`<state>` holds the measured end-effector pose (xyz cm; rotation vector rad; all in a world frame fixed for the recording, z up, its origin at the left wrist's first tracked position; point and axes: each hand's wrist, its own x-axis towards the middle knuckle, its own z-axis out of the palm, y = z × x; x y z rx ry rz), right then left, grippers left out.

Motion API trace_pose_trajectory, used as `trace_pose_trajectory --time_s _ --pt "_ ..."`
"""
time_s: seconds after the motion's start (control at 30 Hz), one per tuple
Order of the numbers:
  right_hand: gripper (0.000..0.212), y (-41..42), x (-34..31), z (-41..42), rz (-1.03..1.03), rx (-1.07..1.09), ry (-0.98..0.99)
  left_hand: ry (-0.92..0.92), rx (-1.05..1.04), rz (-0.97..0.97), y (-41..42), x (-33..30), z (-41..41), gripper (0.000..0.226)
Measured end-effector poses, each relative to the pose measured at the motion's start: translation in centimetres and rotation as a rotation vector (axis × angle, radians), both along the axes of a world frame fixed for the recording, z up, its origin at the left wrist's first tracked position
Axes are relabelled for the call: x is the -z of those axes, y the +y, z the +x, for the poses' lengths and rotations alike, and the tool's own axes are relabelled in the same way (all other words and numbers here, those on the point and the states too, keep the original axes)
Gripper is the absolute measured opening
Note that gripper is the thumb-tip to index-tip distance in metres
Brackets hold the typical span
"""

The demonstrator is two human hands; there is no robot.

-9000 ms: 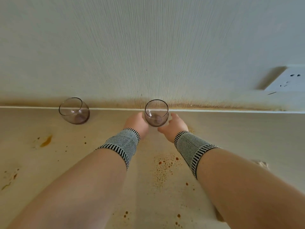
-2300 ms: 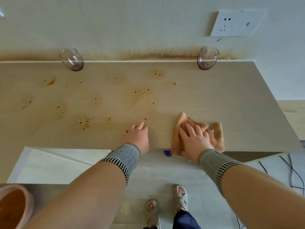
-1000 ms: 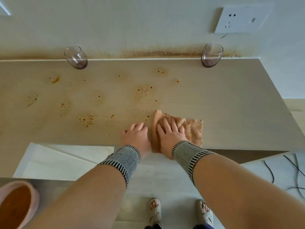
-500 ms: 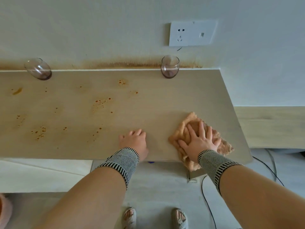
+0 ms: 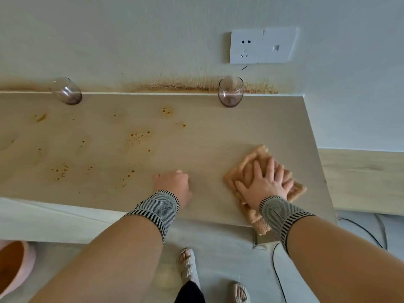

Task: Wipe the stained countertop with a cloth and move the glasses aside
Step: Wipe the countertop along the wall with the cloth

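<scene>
My right hand [image 5: 263, 184] presses flat, fingers spread, on an orange cloth [image 5: 251, 162] near the right front of the beige countertop [image 5: 218, 136]; part of the cloth hangs over the front edge. My left hand [image 5: 173, 184] rests on the counter to the left of the cloth, its fingers curled under and holding nothing. Brown stains [image 5: 137, 136] speckle the middle and left of the surface. Two tinted glasses stand against the wall: one [image 5: 230, 91] at the back right, another [image 5: 66, 91] at the back left.
A white wall socket [image 5: 262, 47] sits above the right glass, with a brown stain band [image 5: 185, 86] along the wall base. A pink bowl [image 5: 13, 265] is at the lower left. Cables [image 5: 279, 270] lie on the floor at the right, near my sandalled feet [image 5: 188, 263].
The cloth under my right hand has slid from beside my left hand to the right end of the counter over the last second. My left hand has stayed in place.
</scene>
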<state>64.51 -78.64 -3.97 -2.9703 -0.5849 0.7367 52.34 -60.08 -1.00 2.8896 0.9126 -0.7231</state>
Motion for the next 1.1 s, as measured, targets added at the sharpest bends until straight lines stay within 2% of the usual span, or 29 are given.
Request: trace_pose_trajectory --time_s 0.07,0.13,0.27,0.33,0.4,0.5,0.57,0.6,0.7,0.77,0.83,0.97,1.03,1.1 --pt "0.091 1.7 0.1 0.3 -0.049 0.079 0.012 -0.047 0.011 0.000 0.8 0.4 0.1 0.044" --pt "0.085 4.5 0.1 -0.3 -0.017 0.026 0.009 -0.073 0.010 -0.028 1.9 0.7 0.2 0.052" --pt "0.068 10.9 -0.1 -3.0 0.140 -0.424 0.065 -0.076 -0.003 -0.075 5.6 0.7 1.0 0.058" --pt "0.066 12.3 -0.1 -2.6 0.143 -0.508 0.076 -0.055 0.011 -0.069 8.1 0.3 1.5 0.060" --pt "0.072 12.2 0.2 -1.1 0.133 -0.307 0.034 -0.014 0.026 -0.062 10.5 0.0 2.0 0.063" --pt "0.078 13.1 0.2 0.7 0.052 0.183 0.014 0.019 0.024 -0.062 13.6 -0.2 2.0 0.066" --pt "0.077 16.0 0.0 0.1 0.004 0.291 0.029 0.024 0.015 -0.077 15.1 0.0 1.6 0.068" --pt "0.075 17.7 -0.2 -0.7 0.013 0.237 0.037 0.021 0.013 -0.081 15.9 0.2 1.3 0.069" --pt "0.070 21.5 -0.1 -3.4 0.138 -0.224 0.052 -0.001 0.023 -0.083 17.9 0.6 0.8 0.074" --pt "0.067 21.6 0.1 -3.4 0.143 -0.408 0.060 0.008 0.030 -0.086 18.9 0.7 0.9 0.080" --pt "0.067 20.0 0.4 -2.0 0.120 -0.334 0.053 0.045 0.033 -0.107 19.5 0.5 1.2 0.080" --pt "0.075 19.1 0.2 -0.3 -0.002 0.197 0.007 0.083 0.058 -0.132 20.1 0.4 1.3 0.071" --pt "0.075 21.8 -0.3 -1.2 -0.021 0.155 0.017 0.081 0.058 -0.144 20.3 0.5 1.4 0.066" --pt "0.072 24.0 -0.6 -3.1 0.071 -0.159 0.050 0.066 0.050 -0.147 20.5 0.6 1.8 0.058"
